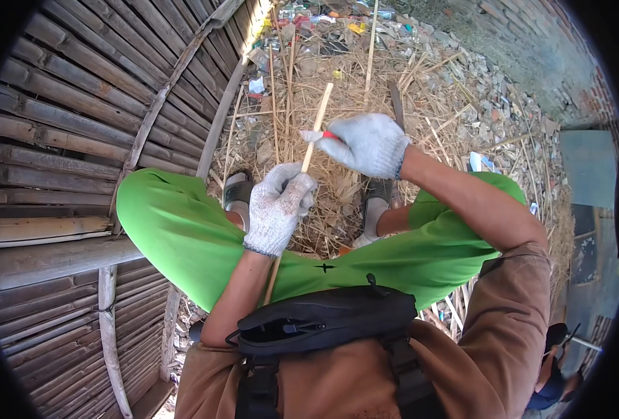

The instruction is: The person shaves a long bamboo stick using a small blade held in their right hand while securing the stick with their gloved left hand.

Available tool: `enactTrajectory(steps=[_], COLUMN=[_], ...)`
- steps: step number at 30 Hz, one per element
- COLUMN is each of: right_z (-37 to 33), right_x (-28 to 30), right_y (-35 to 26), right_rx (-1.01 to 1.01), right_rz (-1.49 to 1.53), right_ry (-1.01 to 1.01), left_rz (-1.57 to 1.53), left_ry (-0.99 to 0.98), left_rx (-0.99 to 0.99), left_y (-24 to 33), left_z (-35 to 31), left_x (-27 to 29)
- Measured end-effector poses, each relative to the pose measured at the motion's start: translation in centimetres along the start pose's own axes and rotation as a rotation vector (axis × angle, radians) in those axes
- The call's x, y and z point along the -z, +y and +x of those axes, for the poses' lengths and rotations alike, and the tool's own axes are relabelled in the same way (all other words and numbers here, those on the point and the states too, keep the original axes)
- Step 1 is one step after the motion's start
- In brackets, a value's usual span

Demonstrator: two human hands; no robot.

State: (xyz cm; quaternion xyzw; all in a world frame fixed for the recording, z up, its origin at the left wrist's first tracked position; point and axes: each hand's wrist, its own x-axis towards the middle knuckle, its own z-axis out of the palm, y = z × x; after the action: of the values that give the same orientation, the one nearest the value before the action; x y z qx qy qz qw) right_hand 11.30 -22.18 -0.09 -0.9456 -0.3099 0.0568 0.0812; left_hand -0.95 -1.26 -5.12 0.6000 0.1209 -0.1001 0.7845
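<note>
My left hand (279, 206), in a white knitted glove, is closed round a pale bamboo stick (320, 112). The stick slants up and away from my fist, and its lower end runs back past my wrist toward my lap. In my right hand (372, 145), also gloved, is a small knife with a red handle (329, 135). Its short blade (311, 135) lies across the stick a little above my left fist and appears to touch it. My fingers hide most of the knife's handle.
A bamboo slat wall (65, 133) rises close on my left. Straw and shavings (334, 216) cover the ground between my feet, with long sticks (371, 49) and scattered litter (357, 28) farther off. A black waist bag (327, 321) rests at my lap. Another person (552, 373) is at the lower right.
</note>
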Motion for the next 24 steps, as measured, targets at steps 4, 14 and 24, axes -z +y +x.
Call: enactTrajectory(steps=[4,14,24], right_z=[-0.6,3.3,0.3], right_x=[-1.0,3.8,0.4], right_y=[-0.3,8.7,0.8], right_rx=[0.12,-0.32,0.001], right_rz=[0.028,-0.155,0.088], right_ry=[0.037,0.096,0.137], left_rz=[-0.004,-0.038,-0.082], left_ry=[0.018,-0.027,-0.023], left_rx=[-0.021,-0.08,0.006], left_y=[-0.4,-0.8,0.7], left_z=[0.0,-1.0,-0.7], left_x=[-0.3,0.4,0.5])
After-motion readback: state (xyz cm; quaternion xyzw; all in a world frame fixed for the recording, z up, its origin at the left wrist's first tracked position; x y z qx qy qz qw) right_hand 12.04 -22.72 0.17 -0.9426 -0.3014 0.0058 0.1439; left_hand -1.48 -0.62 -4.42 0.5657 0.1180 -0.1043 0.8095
